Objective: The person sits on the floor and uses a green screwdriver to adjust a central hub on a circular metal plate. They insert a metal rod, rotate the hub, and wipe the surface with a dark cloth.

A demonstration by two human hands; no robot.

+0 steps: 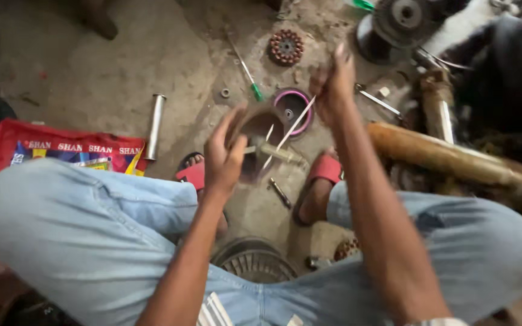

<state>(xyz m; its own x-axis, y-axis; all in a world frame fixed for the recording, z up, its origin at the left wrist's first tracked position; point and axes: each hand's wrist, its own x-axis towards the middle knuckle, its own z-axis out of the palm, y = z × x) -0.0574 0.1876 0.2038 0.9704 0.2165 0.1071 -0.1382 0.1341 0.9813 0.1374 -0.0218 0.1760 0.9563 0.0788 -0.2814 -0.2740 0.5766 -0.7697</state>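
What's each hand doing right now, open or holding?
Left hand: closed around a round dark part.
Right hand: pinching a thin white strip.

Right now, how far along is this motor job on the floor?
Done: the motor looks taken apart, with a wound core and a pink-rimmed round housing lying loose on the concrete floor. In hand: the left hand steadies a dark round part while the right hand draws a thin white strip from it. Left: the loose parts remain unassembled.
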